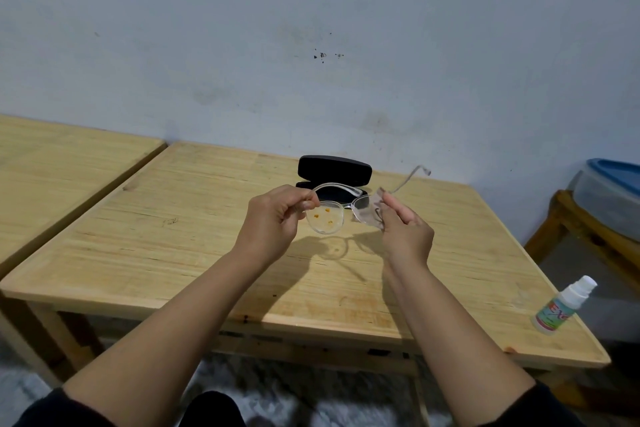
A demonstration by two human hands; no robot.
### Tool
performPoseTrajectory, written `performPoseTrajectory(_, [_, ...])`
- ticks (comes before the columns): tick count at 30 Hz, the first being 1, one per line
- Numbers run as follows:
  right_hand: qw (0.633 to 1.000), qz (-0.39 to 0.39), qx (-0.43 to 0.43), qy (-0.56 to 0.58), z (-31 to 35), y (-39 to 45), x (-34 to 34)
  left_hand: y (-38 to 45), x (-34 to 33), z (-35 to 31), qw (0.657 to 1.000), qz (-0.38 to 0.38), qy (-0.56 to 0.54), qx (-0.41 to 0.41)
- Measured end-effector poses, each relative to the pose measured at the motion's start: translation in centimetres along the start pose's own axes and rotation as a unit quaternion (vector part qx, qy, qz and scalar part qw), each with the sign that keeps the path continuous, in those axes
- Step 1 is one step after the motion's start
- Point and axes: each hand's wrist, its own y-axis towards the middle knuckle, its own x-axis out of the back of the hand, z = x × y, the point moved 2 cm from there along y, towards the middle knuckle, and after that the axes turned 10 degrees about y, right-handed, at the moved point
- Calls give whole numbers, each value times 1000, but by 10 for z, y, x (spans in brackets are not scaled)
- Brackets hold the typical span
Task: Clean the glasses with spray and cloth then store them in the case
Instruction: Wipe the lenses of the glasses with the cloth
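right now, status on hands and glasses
Left hand holds glasses by the frame. Right hand rubs cloth on one lens. Other lens has orange spots. Case open behind, nothing in the way.

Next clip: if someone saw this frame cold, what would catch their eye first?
Dead centre, above the wooden table, two hands hold clear-framed glasses: the left hand pinches one side, the right hand presses a grey cloth on the other lens. The bare lens carries orange spots. Behind them lies an open black case, and a spray bottle lies at the table's right edge.
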Motion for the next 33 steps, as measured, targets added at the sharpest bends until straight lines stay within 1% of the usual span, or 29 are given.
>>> performPoseTrajectory(5, [1000,10,-3,20,-1,1,-15,2,-5,-7,1000,-9,-14,-9])
performPoseTrajectory(10, [995,86,-30,-31,-1,6,-16,3,-4,-4,1000,-11,-7,4])
performPoseTrajectory(15, [979,161,-63,-110,2,6,-9,6,1,6,999,-18,0,27])
performPoseTrajectory(19, [961,222,-30,-162,10,0,-5,8,6,8,997,-23,-26,70])
performPoseTrajectory(22, [942,258,2,-215,12,-2,-2,9,9,12,996,-19,-31,81])
performPoseTrajectory(26, [940,243,23,-237,10,3,3,6,9,10,998,-8,-20,66])
performPoseTrajectory(28, [944,221,28,-243,9,4,6,4,9,9,998,-5,-23,63])
performPoseTrajectory(30, [956,178,27,-230,9,4,10,3,9,9,998,-1,-23,54])
performPoseTrajectory(33, [984,95,-9,-149,6,1,14,2,6,6,1000,5,-9,22])
